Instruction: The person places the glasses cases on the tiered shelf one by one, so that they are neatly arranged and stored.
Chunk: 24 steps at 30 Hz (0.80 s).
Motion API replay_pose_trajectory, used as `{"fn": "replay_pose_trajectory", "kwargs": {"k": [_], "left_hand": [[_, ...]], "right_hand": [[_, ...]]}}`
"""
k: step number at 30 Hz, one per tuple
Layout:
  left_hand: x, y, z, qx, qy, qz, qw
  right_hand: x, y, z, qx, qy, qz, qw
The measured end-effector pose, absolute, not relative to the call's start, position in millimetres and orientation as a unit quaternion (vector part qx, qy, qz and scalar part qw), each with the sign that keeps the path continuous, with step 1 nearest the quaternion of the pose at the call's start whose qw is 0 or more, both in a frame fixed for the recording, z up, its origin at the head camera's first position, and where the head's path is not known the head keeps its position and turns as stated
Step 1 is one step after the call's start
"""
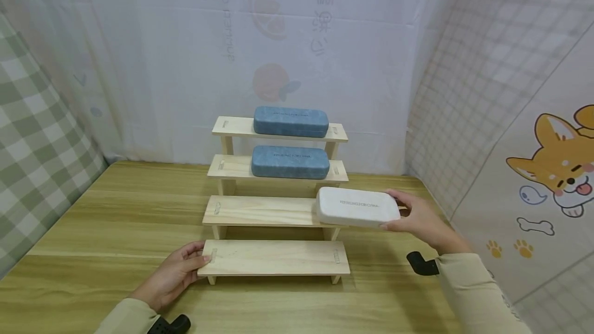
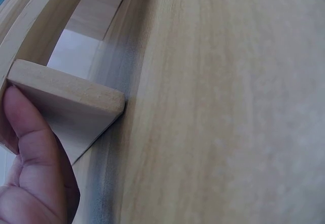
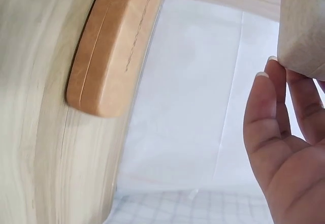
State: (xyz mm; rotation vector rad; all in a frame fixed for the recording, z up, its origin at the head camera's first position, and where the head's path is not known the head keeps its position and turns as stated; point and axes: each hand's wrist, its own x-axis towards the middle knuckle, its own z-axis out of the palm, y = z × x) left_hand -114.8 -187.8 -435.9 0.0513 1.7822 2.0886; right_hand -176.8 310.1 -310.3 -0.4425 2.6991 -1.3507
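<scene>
My right hand pinches the right end of a white glasses case between thumb and fingers. The case's left end overlaps the right part of the second-lowest tier in the head view, and its right end juts past the stand. At lower left, my left hand grips the left end of the lowest tier of a stepped wooden stand. In the left wrist view its thumb lies against the wood beside a leg of the stand. Two blue glasses cases lie on the upper two tiers, one each.
The right wrist view has an orange-brown glasses case on a wood surface, not visible in the head view. The stand is on a wooden table. A white printed curtain hangs behind, with a green checked cloth at left.
</scene>
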Motion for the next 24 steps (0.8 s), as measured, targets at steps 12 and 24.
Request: {"fn": "replay_pose_trajectory", "kwargs": {"k": [12, 24], "left_hand": [[-114, -187, -436, 0.015, 0.641, 0.743, 0.194], [-113, -186, -436, 0.012, 0.647, 0.738, 0.192]], "right_hand": [[-184, 276, -311, -0.158, 0.886, -0.434, 0.04], [-190, 239, -314, -0.177, 0.889, -0.421, 0.029]]}}
